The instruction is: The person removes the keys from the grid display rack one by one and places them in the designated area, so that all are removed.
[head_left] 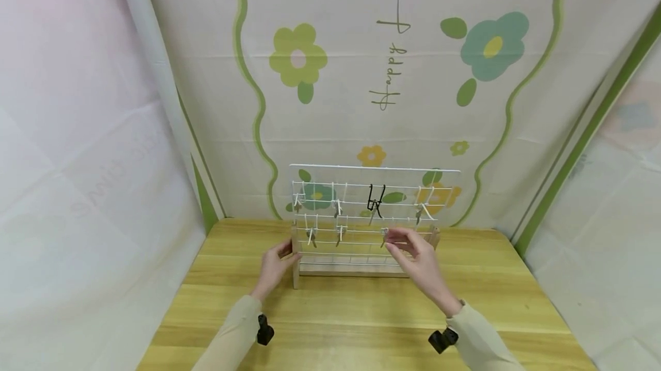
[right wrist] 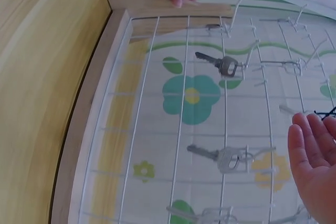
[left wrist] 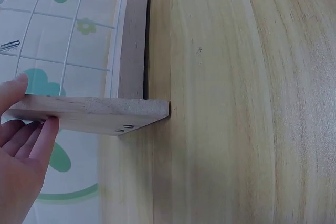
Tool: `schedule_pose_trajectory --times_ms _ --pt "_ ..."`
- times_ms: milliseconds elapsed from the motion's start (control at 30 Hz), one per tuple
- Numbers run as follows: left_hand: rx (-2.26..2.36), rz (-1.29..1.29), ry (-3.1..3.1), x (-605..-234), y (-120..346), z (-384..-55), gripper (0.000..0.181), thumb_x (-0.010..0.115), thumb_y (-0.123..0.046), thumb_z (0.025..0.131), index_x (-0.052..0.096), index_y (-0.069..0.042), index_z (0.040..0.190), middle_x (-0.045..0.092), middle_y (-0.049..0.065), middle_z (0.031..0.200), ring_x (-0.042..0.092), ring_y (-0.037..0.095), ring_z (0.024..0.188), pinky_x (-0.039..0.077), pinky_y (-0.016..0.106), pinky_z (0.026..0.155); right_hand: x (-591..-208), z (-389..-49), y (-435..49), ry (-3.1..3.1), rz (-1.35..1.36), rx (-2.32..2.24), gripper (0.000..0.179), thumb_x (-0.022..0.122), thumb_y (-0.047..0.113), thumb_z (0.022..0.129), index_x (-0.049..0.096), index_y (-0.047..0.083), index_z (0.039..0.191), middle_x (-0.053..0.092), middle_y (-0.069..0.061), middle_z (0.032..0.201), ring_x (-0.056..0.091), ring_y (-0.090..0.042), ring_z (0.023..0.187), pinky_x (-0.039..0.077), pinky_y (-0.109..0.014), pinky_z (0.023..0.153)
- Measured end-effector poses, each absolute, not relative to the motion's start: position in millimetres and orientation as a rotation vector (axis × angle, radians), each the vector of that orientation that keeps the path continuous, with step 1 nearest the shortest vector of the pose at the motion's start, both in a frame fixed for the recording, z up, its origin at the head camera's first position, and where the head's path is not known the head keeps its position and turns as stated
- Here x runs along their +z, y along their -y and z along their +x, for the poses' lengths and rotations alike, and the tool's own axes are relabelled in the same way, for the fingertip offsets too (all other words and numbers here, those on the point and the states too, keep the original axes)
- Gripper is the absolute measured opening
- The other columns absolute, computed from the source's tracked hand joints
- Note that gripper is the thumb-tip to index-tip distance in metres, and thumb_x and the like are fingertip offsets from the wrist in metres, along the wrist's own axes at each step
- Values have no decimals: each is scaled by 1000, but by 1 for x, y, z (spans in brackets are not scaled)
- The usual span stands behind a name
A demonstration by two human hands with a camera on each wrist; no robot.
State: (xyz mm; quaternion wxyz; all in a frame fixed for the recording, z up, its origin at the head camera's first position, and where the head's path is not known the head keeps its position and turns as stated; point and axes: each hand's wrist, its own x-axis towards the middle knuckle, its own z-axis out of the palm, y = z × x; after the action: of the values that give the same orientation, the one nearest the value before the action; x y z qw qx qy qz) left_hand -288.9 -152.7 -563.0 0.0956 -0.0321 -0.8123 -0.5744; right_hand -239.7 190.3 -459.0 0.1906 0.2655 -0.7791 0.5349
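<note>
A white wire grid rack (head_left: 351, 253) with wooden ends stands on the table, with metal keys hanging from its hooks. My left hand (head_left: 276, 268) grips the wooden side piece (left wrist: 89, 109), thumb on one face and fingertips on the other. Up at the front of the grid, my right hand (head_left: 417, 253) has its thumb and index finger apart beside a hanging key (right wrist: 226, 158). In the right wrist view its fingers (right wrist: 307, 142) are extended, with a gap to that key. Another key (right wrist: 227, 66) hangs nearer the left hand.
A black hook (head_left: 374, 202) sits among white ones on the upper row, also with a key. The wooden table (head_left: 351, 319) spreads in front of the rack. Behind it hangs a flower-printed cloth (head_left: 335, 113), and pale cloth walls (head_left: 77, 187) flank both sides.
</note>
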Motion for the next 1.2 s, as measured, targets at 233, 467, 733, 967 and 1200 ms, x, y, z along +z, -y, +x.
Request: schedule_pose_trajectory --times_ms 233,467,733,967,1200 --pt "-1690 -108 2387 -561 151 -289 44 74 1 85 62 9 127 67 28 123 67 42 111 60 42 92 -453 -244 -169 2207 786 1512 33 63 -8 91 57 -10 124 65 -25 117 65 -41 102 58 -18 90" --pt "-1702 -118 2382 -563 150 -289 42 74 0 85 63 10 124 67 29 121 68 42 110 61 39 89 -454 -246 -150 2199 814 1523 31 65 0 93 61 3 123 67 -10 117 68 -28 102 58 -18 90" --pt "-1639 -234 2307 -571 154 -289 39 76 -2 84 65 11 119 70 30 113 71 38 102 63 33 83 -436 -240 -119 2209 873 1620 29 63 -4 93 59 -8 121 65 -26 117 64 -44 103 60 -26 90" --pt "-1699 -140 2329 -565 152 -288 41 74 3 84 64 9 123 69 27 119 69 41 108 61 38 89 -454 -255 -99 2210 867 1646 30 63 -3 93 60 -6 122 66 -22 119 66 -32 104 60 -25 91" --pt "-1738 -100 2339 -567 151 -288 42 75 2 84 64 7 125 67 28 122 68 40 111 60 39 91 -451 -256 -73 2153 875 1685 27 60 -3 95 60 -11 121 66 -24 119 67 -28 106 60 -30 92"
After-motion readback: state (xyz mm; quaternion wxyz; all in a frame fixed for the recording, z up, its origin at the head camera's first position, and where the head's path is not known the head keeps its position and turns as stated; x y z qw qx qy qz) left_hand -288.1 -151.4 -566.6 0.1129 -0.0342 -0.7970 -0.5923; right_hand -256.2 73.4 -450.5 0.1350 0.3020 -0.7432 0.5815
